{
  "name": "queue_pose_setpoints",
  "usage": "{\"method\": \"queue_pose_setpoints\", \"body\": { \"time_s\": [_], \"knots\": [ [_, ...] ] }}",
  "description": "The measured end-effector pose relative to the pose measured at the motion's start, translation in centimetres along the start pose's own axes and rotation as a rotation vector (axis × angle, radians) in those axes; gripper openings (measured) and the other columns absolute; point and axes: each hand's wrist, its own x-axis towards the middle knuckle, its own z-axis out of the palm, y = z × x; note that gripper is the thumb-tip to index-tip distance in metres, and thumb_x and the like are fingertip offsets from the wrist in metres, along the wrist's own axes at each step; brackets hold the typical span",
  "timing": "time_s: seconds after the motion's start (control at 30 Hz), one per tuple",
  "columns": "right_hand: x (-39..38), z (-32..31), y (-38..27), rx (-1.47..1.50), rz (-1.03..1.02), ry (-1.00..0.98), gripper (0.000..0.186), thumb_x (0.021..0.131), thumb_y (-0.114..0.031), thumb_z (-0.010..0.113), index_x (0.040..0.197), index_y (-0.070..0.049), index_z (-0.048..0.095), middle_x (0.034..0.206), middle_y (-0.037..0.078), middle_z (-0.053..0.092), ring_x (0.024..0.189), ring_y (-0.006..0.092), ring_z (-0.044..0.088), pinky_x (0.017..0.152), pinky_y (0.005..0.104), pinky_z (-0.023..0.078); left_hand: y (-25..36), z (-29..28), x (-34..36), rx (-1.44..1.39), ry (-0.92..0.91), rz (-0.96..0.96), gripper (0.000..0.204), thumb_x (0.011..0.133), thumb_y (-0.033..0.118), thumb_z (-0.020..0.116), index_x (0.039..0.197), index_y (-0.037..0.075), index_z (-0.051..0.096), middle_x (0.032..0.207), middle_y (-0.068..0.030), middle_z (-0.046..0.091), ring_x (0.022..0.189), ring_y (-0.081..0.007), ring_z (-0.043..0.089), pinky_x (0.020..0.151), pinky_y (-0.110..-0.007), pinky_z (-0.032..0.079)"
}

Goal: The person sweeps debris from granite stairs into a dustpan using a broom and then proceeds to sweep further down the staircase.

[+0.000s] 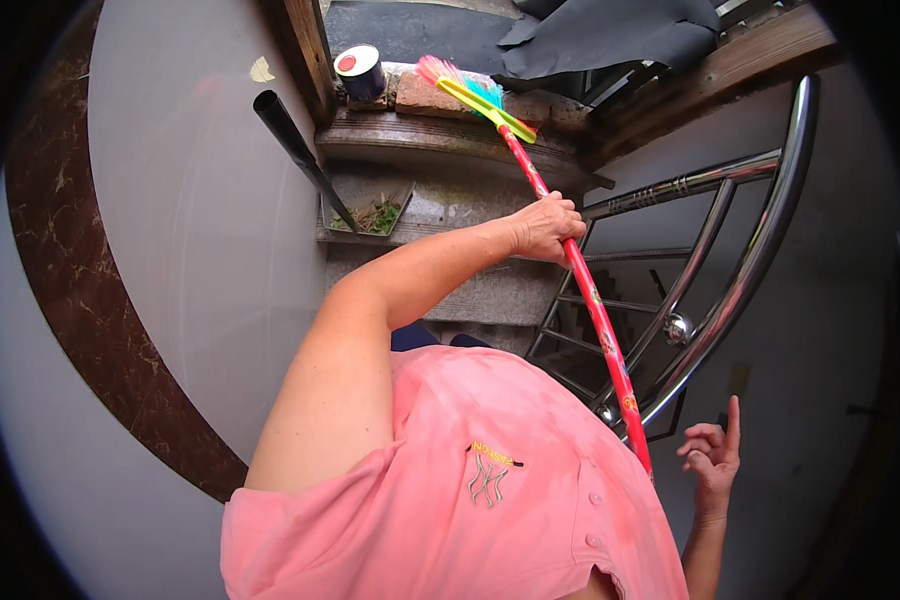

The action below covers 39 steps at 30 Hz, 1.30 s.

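Note:
My left hand (545, 225) grips the red patterned handle (595, 310) of a broom, whose yellow-green head (470, 100) with pink and blue bristles rests at the bricks on the top step. My right hand (710, 455) is raised at the lower right beside the handle, empty, index finger extended and the others loosely bent. Left of the broom, a long-handled dustpan (330, 200) stands on a step, with green plant debris (378, 215) in its pan.
Worn concrete steps (450, 290) run between a white wall (170, 260) and a steel railing (770, 230). A dark can (365, 85) with a white lid stands on the top step. Black sheeting (610, 45) lies beyond, and weathered wooden beams (710, 80) frame the opening.

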Motion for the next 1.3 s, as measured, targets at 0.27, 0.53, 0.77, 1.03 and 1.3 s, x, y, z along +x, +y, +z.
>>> {"method": "queue_pose_setpoints", "body": {
  "time_s": [0.27, 0.53, 0.77, 1.03, 1.3],
  "knots": [
    [-4.0, -8.2, 7.7, -0.073, 0.258, 0.195, 0.090, 0.079, -0.013, 0.074, 0.153, -0.009, 0.022, 0.094, 0.008, 0.064, 0.066, 0.0110, 0.062, 0.053, 0.0192, 0.049, -0.4, -3.1, 2.6, -0.125, 0.124, -0.125, 0.038, 0.064, 0.040, 0.081, 0.071, 0.014, 0.054, 0.074, -0.0020, 0.057, 0.082, -0.0234, 0.056, 0.075, -0.038, 0.039],
    [8.8, 4.6, 9.2, 0.046, 0.029, -0.043, 0.062, 0.087, -0.007, 0.066, 0.143, -0.003, 0.042, 0.095, 0.003, 0.064, 0.072, 0.0070, 0.060, 0.057, 0.0158, 0.043, 1.7, -10.2, 8.8, -0.477, 0.563, -0.411, 0.039, 0.067, 0.044, 0.083, 0.075, 0.009, 0.067, 0.063, -0.0075, 0.062, 0.062, -0.0231, 0.061, 0.062, -0.036, 0.046],
    [22.0, 18.6, 2.4, -0.557, -0.703, -0.129, 0.093, 0.067, -0.026, 0.082, 0.147, -0.017, 0.035, 0.126, 0.007, 0.056, 0.107, 0.0277, 0.060, 0.088, 0.0400, 0.051, 6.1, -13.8, 7.3, -1.052, 0.566, -0.573, 0.035, 0.080, 0.025, 0.075, 0.061, 0.009, 0.050, 0.056, -0.0012, 0.049, 0.047, -0.0099, 0.047, 0.045, -0.026, 0.041],
    [28.7, 28.7, 4.6, -0.283, -0.358, -0.229, 0.025, 0.073, -0.033, 0.079, 0.088, -0.017, 0.069, 0.077, 0.009, 0.069, 0.082, 0.0315, 0.067, 0.077, 0.0430, 0.050, 8.6, -17.1, 5.3, -1.036, 0.491, -0.493, 0.020, 0.091, 0.022, 0.054, 0.089, 0.002, 0.057, 0.076, -0.0129, 0.058, 0.080, -0.0277, 0.061, 0.085, -0.043, 0.049],
    [37.2, 27.0, 8.5, -0.249, -0.690, 0.346, 0.017, 0.076, -0.017, 0.071, 0.075, -0.011, 0.056, 0.078, 0.011, 0.064, 0.079, 0.0360, 0.061, 0.069, 0.0478, 0.048, 17.8, -35.8, 4.1, -0.995, 0.404, -0.094, 0.018, 0.087, 0.030, 0.062, 0.091, 0.013, 0.063, 0.073, -0.0006, 0.051, 0.082, -0.0208, 0.053, 0.099, -0.045, 0.031]
  ]
}}
